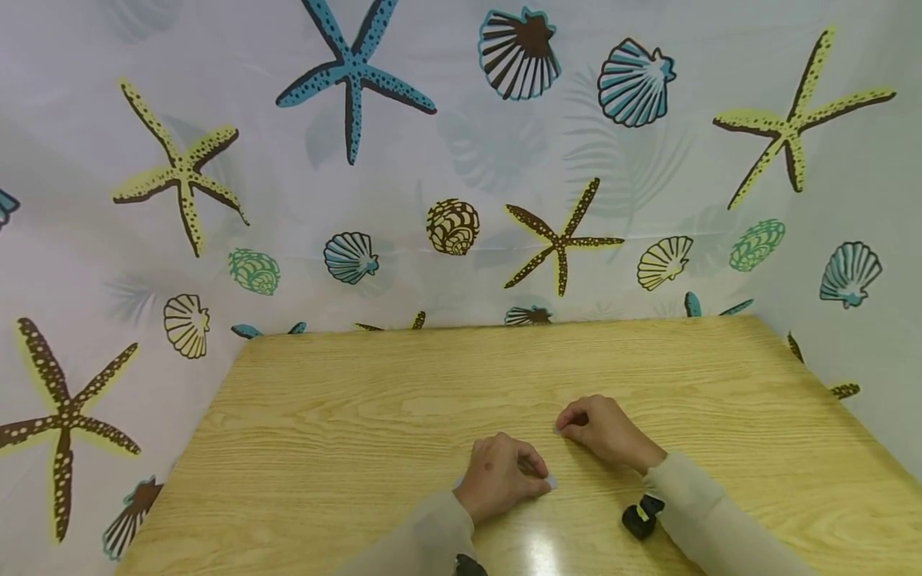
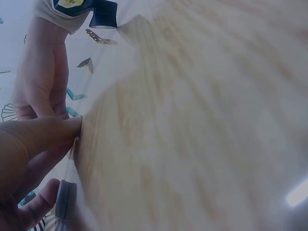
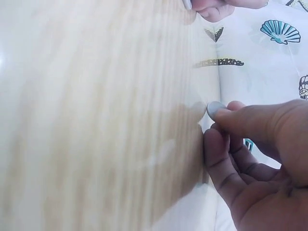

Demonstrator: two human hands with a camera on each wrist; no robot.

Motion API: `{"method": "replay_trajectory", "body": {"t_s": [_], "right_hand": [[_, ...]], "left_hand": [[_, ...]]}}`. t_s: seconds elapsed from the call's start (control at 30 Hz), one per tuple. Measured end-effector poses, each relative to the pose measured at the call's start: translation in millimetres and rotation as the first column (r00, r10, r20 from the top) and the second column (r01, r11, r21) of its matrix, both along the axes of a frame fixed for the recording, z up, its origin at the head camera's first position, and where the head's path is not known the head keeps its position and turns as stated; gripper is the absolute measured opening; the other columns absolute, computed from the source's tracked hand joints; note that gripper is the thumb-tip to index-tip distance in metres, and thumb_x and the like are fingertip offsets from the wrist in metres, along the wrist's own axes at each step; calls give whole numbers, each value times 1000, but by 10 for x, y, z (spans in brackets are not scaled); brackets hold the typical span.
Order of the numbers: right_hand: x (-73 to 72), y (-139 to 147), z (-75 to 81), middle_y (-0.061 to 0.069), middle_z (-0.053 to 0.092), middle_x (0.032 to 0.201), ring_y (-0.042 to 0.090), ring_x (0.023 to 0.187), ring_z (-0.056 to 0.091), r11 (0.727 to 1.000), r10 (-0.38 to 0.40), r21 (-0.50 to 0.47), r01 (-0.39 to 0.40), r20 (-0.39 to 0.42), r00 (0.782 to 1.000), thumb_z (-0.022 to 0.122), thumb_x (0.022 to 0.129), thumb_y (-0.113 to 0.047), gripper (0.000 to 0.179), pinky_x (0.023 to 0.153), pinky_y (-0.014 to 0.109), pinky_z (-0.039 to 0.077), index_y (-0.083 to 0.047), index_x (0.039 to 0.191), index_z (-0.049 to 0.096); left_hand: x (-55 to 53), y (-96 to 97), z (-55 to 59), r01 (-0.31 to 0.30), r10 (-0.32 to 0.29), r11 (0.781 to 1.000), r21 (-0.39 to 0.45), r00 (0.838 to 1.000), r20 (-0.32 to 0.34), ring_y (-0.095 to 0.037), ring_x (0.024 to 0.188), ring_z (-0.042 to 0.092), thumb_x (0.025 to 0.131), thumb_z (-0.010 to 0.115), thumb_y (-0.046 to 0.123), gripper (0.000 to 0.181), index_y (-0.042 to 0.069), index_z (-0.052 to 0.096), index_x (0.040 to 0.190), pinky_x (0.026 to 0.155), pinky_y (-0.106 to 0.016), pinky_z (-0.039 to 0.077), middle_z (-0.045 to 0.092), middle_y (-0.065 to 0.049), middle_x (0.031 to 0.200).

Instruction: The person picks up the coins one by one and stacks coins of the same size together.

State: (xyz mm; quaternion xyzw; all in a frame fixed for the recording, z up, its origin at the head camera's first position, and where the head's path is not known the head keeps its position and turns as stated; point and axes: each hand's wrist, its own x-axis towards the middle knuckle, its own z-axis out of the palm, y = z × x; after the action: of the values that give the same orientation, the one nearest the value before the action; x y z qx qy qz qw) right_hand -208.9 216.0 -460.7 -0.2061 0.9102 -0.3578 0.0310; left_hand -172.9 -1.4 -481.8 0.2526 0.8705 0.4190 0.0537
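Low over the wooden table, my right hand (image 1: 603,430) pinches a small round greyish-white disc (image 3: 215,109) between thumb and finger, its face partly covered by the thumb. Nearer to me and to the left, my left hand (image 1: 502,478) pinches another small pale piece (image 1: 553,482) at its fingertips, right at the tabletop. Most of that piece is hidden in the left wrist view. A second grey disc (image 2: 66,199) lies by the curled outer fingers of the left hand; only a sliver of it shows past the hand in the head view.
The wood-grain table (image 1: 346,400) reaches back to a white cloth (image 1: 403,304) printed with starfish and shells, which also hangs at both sides. A black wrist camera (image 1: 639,520) sits under the right sleeve. A bright glare (image 1: 540,552) lies at the near side.
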Motion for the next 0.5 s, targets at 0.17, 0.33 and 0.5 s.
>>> {"method": "replay_trajectory", "body": {"t_s": [0.17,0.33,0.5], "right_hand": [[1,43,-11,-1,72,92,14,87,65,999,-34,-37,36,45,998,71,93,-6,5,77,27,52,-7,90,74],[38,69,-8,-1,72,92,16,89,64,995,-73,-67,79,96,993,71,93,-9,4,80,29,51,-7,90,74],[92,98,16,0,71,92,16,89,61,990,-88,-91,105,180,980,72,93,-11,5,78,27,49,-6,92,73]], "left_hand": [[-8,7,-5,5,-5,1000,8,1000,0,4,84,60,76,89,23,13,21,76,78,89,-37,35,72,19,80],[-7,13,-1,5,-5,1000,6,1000,8,5,84,60,77,88,23,12,22,76,78,91,-39,35,72,20,79],[-2,17,14,0,0,1000,6,1000,11,4,85,61,77,88,23,12,22,76,78,98,-47,36,72,20,80]]}}
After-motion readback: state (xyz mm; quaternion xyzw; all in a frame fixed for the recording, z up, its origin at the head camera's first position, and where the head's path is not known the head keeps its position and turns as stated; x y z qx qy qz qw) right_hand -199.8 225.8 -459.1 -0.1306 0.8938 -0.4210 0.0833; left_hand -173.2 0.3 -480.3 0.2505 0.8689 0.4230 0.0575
